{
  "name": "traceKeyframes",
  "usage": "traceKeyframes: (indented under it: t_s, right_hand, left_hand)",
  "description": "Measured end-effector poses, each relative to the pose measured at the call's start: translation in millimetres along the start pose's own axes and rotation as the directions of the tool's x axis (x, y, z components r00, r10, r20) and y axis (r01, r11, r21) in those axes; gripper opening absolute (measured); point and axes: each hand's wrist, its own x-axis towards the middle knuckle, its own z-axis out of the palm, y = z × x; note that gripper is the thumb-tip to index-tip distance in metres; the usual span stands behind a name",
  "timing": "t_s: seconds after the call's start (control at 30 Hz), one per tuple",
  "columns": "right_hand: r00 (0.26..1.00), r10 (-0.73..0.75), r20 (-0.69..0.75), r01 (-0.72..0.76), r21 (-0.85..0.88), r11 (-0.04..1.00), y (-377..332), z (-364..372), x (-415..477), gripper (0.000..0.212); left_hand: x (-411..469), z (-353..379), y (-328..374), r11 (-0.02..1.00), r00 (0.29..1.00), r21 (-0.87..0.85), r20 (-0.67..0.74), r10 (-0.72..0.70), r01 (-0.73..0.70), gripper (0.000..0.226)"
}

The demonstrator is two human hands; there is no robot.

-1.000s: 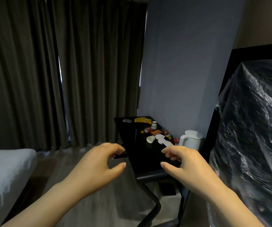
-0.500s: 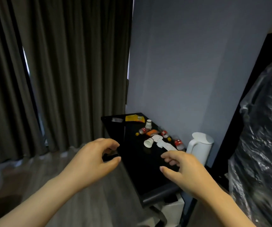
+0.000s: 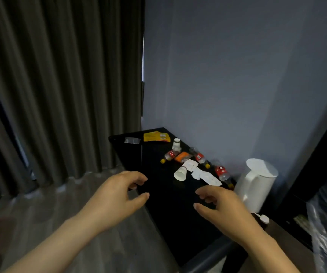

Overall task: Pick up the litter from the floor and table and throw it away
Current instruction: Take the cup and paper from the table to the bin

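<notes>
left hand point(image 3: 117, 196) — loosely curled, nothing held | right hand point(image 3: 221, 209) — likewise | litter point(image 3: 190, 166) scattered along black table point(image 3: 170, 209) far edge

Left hand point(image 3: 117, 196) and right hand point(image 3: 222, 208) (empty, fingers loosely curled) hover by black table point(image 3: 168, 215); litter point(image 3: 180, 173) lies beyond.

Your bench point(image 3: 164, 213) stands in a corner, with the curtain point(image 3: 60, 95) to its left and the wall point(image 3: 237, 75) behind it. Litter lies on its far half: a packet point(image 3: 155, 136) at the far edge, a standing cup point(image 3: 176, 144) just before it, then bottles point(image 3: 169, 155), a tipped cup point(image 3: 180, 173) and paper scraps point(image 3: 206, 176) nearer you. The kettle point(image 3: 257, 184) stands right of the scraps. Your left hand point(image 3: 115, 200) hovers at the bench's left edge, your right hand point(image 3: 223, 207) over its right side.
</notes>
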Motion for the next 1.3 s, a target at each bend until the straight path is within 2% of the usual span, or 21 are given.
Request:
traceKeyframes:
  t_s: [0.3,0.7,1.0,1.3]
  right_hand:
    - [0.993,0.120,0.007,-0.120,0.135,0.983,25,37,113,0.038]
    - [0.944,0.330,-0.006,-0.327,0.113,0.938,45,72,205,0.039]
    - [0.847,0.525,-0.088,-0.511,0.144,0.848,34,111,267,0.038]
    - [0.718,0.690,-0.098,-0.672,0.161,0.723,55,125,279,0.035]
  left_hand:
    - [103,23,-74,1.000,0.997,-0.002,0.076,-0.005,0.006,0.031]
    - [217,61,-161,0.990,0.971,-0.143,0.238,0.038,-0.003,0.029]
    - [313,71,-235,0.977,0.907,-0.208,0.403,0.121,-0.037,0.033]
    - [370,114,-252,0.963,0.817,-0.260,0.541,0.201,-0.065,0.034]
